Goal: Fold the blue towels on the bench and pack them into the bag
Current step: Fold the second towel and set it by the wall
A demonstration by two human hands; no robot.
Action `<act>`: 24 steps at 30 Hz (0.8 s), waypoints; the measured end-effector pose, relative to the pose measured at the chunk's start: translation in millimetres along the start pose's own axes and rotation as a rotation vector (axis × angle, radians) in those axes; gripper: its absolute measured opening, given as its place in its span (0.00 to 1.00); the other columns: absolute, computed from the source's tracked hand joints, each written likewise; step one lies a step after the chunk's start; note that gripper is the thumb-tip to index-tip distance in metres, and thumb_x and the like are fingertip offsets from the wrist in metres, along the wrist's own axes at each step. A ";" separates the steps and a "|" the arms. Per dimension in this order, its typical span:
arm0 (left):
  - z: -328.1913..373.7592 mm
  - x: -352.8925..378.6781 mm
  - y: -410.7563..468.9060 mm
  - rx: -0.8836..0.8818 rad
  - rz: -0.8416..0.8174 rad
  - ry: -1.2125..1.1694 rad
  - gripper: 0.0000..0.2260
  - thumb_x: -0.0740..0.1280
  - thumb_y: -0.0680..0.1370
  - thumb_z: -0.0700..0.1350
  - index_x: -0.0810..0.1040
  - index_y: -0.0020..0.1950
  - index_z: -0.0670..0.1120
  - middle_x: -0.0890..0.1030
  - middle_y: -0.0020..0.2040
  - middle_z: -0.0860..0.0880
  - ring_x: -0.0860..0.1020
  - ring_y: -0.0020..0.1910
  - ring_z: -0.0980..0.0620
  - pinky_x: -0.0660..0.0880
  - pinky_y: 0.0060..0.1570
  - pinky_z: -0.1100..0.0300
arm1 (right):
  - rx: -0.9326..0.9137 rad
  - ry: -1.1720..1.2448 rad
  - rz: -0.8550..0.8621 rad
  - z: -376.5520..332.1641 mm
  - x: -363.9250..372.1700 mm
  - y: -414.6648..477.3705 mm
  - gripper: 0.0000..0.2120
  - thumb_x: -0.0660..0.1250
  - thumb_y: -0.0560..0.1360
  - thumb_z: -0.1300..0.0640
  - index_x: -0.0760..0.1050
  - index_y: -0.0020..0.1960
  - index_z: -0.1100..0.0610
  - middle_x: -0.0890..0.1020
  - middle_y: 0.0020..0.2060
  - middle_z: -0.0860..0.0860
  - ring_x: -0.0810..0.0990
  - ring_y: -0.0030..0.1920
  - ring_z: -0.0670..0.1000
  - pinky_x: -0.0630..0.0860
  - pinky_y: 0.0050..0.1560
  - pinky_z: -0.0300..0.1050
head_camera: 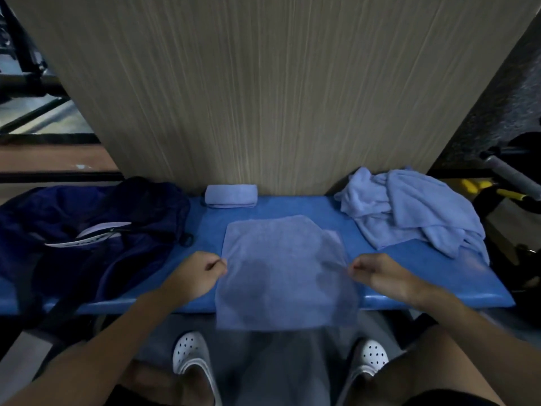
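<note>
A light blue towel (282, 268) lies spread on the middle of the blue bench (424, 276), its near end hanging blurred over the front edge. My left hand (199, 273) pinches its left edge and my right hand (377, 273) pinches its right edge. A folded towel (231, 196) sits at the back of the bench against the wall. A heap of crumpled blue towels (409, 206) lies on the bench's right end. The dark navy bag (87, 230) rests on the left end, its mouth partly open.
A wood-grain wall panel (272, 92) rises right behind the bench. Black metal frames stand at the far left. A grey bar with yellow parts (503, 186) sits at the right. My feet in white perforated shoes (191, 356) stand under the bench's front edge.
</note>
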State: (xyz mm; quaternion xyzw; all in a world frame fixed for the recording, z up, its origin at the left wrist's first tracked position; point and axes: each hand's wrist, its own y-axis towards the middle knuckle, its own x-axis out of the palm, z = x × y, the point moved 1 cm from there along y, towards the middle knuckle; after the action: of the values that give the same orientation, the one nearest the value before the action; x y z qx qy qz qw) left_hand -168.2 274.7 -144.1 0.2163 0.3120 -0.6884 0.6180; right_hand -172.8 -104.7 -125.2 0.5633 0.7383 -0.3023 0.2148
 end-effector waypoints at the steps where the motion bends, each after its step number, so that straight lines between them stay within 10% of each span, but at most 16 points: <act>1: -3.7 5.1 0.5 0.019 -0.027 0.035 0.16 0.64 0.76 0.52 0.82 0.38 0.42 0.84 0.36 0.46 0.82 0.41 0.48 0.78 0.48 0.49 | 0.004 0.016 -0.004 3.5 6.0 2.6 0.08 0.67 0.74 0.71 0.79 0.42 0.60 0.82 0.38 0.52 0.76 0.34 0.35 0.73 0.43 0.29; 10: 0.1 18.1 32.8 0.057 0.006 0.082 0.07 0.64 0.71 0.49 0.80 0.37 0.49 0.82 0.36 0.51 0.79 0.38 0.52 0.75 0.43 0.55 | -0.048 -0.103 0.104 23.8 30.9 50.8 0.15 0.69 0.74 0.64 0.76 0.36 0.46 0.82 0.35 0.47 0.78 0.39 0.48 0.73 0.43 0.39; 19: 6.1 23.0 111.7 0.053 0.174 0.088 0.06 0.67 0.78 0.43 0.81 0.54 0.47 0.80 0.50 0.53 0.77 0.48 0.55 0.69 0.46 0.67 | -0.091 0.032 0.284 12.7 30.0 134.3 0.07 0.65 0.77 0.62 0.78 0.54 0.55 0.81 0.48 0.47 0.79 0.52 0.46 0.70 0.50 0.26; 24: -7.0 23.1 142.8 0.070 0.108 0.311 0.20 0.67 0.77 0.50 0.74 0.68 0.46 0.77 0.63 0.47 0.74 0.62 0.46 0.71 0.63 0.48 | -0.058 -0.086 0.175 13.8 36.7 167.3 0.25 0.64 0.77 0.49 0.63 0.73 0.45 0.76 0.63 0.43 0.73 0.64 0.50 0.67 0.68 0.56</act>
State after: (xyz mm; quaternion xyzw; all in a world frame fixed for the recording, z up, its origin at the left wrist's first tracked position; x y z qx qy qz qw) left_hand -31.4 257.1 -188.0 0.3581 0.3677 -0.6226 0.5906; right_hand -22.3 -57.8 -193.5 0.6057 0.6849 -0.2848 0.2879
